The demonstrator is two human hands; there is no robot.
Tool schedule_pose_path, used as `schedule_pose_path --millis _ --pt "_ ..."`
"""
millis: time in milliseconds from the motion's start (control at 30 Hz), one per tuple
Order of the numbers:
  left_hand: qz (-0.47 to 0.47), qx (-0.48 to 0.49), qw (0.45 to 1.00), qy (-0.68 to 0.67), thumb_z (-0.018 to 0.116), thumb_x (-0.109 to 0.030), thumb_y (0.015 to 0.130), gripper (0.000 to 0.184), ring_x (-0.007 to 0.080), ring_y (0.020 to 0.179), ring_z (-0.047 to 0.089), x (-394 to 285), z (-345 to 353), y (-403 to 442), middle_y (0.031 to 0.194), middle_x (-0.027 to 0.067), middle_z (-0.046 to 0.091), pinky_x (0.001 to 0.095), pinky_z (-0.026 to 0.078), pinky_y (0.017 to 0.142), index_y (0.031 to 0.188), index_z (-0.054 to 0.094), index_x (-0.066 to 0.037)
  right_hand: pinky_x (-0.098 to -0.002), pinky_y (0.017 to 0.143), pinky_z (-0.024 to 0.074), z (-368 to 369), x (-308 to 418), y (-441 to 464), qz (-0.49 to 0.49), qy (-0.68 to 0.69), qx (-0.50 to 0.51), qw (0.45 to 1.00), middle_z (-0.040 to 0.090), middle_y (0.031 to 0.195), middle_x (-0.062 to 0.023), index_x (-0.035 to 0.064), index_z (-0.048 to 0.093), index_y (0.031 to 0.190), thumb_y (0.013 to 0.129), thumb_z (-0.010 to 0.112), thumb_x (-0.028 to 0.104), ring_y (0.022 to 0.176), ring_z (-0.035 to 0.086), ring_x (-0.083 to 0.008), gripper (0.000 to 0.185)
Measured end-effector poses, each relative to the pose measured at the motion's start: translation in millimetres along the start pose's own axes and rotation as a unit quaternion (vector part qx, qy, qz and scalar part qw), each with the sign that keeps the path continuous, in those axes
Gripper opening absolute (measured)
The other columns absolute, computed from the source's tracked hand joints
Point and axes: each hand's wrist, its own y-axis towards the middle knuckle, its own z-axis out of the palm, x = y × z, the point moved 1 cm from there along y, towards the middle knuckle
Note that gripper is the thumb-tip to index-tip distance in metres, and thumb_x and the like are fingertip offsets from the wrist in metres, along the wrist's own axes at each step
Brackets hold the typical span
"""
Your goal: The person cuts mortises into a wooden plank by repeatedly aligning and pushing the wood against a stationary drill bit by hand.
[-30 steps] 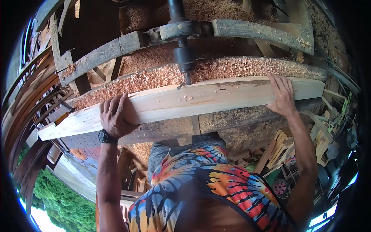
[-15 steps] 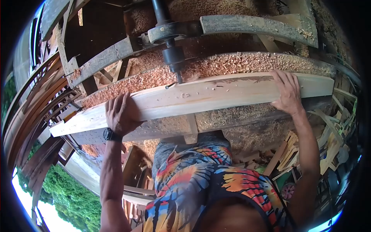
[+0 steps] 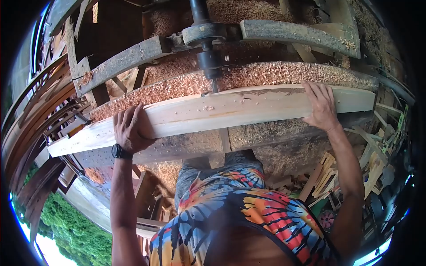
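Note:
A long pale wooden board [image 3: 230, 106] lies across the workbench, its far edge against a spinning-type cutter bit [image 3: 214, 86] under a dark chuck [image 3: 209, 62]. My left hand [image 3: 128, 128], with a black watch on its wrist, grips the board's left part, fingers over the far edge and thumb hidden or along the near side. Toward the right end, my right hand [image 3: 320, 106] is wrapped over the board in the same way. A few shavings lie on the board's face, and a brownish rough strip runs along its far edge. Whether the bit is turning, I cannot tell.
Wood chips [image 3: 284, 73] are heaped behind the board. A horizontal shaft [image 3: 199, 13] leads to the chuck past a wooden beam [image 3: 301, 33]. Curved timber strips [image 3: 44, 106] stack at the left; offcuts [image 3: 324, 175] pile at the right.
The board has slid left past the bit, with both my hands moving along on it. The camera view has shifted slightly. Chips now show in the air beside the chuck.

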Motion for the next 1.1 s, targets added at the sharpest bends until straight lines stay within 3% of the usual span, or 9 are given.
schedule_pose_path --millis 267,467,533,667,867,933,1000,1067,1100 --pt "-0.071 0.040 0.997 0.003 0.108 -0.037 0.044 0.126 0.0426 0.125 0.061 -28 -5 -1 0.142 0.0170 0.065 0.0586 0.045 0.111 0.156 0.056 -0.011 -0.0545 0.121 0.0400 9 14 -21 0.027 0.024 -0.051 0.998 0.061 0.148 -0.0128 0.0077 0.051 0.160 0.059 0.096 0.018 0.137 0.056 -0.0359 0.111" --pt "-0.052 0.083 0.995 -0.010 0.104 -0.028 0.046 0.120 0.0431 0.131 0.059 -34 2 -60 0.144 0.0171 0.064 0.0604 0.043 0.117 0.155 0.056 -0.011 -0.0584 0.125 0.0345 46 50 -97 0.049 0.065 -0.045 0.996 0.057 0.153 -0.0133 0.0093 0.048 0.163 0.059 0.093 0.017 0.143 0.052 -0.0356 0.114" --pt "-0.030 0.081 0.996 -0.012 0.104 -0.025 0.043 0.122 0.0459 0.133 0.057 -24 -1 -77 0.146 0.0190 0.063 0.0611 0.044 0.118 0.155 0.056 -0.009 -0.0614 0.130 0.0284 51 55 -120 0.052 0.073 -0.047 0.995 0.049 0.164 -0.0157 0.0123 0.045 0.167 0.059 0.095 0.022 0.152 0.045 -0.0385 0.119" --pt "-0.060 0.115 0.990 0.052 0.102 -0.029 0.054 0.112 0.0415 0.138 0.059 7 -21 -112 0.147 0.0176 0.064 0.0629 0.038 0.126 0.154 0.056 -0.011 -0.0638 0.134 0.0214 55 36 -159 0.098 0.049 -0.062 0.992 0.036 0.175 -0.0198 0.0135 0.039 0.170 0.061 0.094 0.024 0.161 0.033 -0.0446 0.122" --pt "-0.183 0.172 0.950 0.185 0.104 -0.027 0.062 0.125 0.0393 0.156 0.044 67 -48 -171 0.168 0.0151 0.050 0.0579 0.033 0.129 0.169 0.041 -0.018 -0.0673 0.135 0.0179 60 -19 -202 0.182 0.003 -0.060 0.981 0.027 0.180 -0.0215 0.0140 0.034 0.174 0.066 0.099 0.033 0.165 0.025 -0.0472 0.127" --pt "-0.301 0.223 0.892 0.253 0.102 -0.026 0.067 0.129 0.0405 0.158 0.042 54 -60 -165 0.172 0.0179 0.044 0.0580 0.033 0.129 0.175 0.032 -0.019 -0.0671 0.135 0.0184 57 -25 -203 0.199 0.007 -0.062 0.978 0.025 0.181 -0.0223 0.0128 0.032 0.174 0.066 0.100 0.035 0.166 0.023 -0.0483 0.129" --pt "-0.343 0.169 0.884 0.269 0.098 -0.022 0.074 0.127 0.0425 0.158 0.041 60 -58 -186 0.174 0.0217 0.040 0.0573 0.034 0.129 0.178 0.025 -0.019 -0.0633 0.135 0.0203 55 -35 -206 0.214 0.038 -0.074 0.973 0.022 0.182 -0.0234 0.0114 0.029 0.175 0.064 0.101 0.037 0.167 0.020 -0.0494 0.134" --pt "-0.350 0.154 0.899 0.215 0.084 -0.001 0.078 0.116 0.0458 0.157 0.042 24 -63 -167 0.173 0.0262 0.039 0.0559 0.037 0.129 0.177 0.025 -0.014 -0.0611 0.136 0.0216 47 -44 -208 0.233 0.055 -0.080 0.968 0.022 0.182 -0.0237 0.0111 0.029 0.175 0.065 0.101 0.035 0.167 0.019 -0.0496 0.134" --pt "-0.326 0.125 0.921 0.173 0.080 0.001 0.078 0.112 0.0471 0.157 0.042 3 -58 -156 0.172 0.0268 0.039 0.0556 0.037 0.130 0.176 0.027 -0.012 -0.0596 0.136 0.0208 43 -52 -211 0.246 0.073 -0.062 0.964 0.022 0.182 -0.0236 0.0099 0.031 0.175 0.065 0.099 0.032 0.167 0.019 -0.0492 0.131"
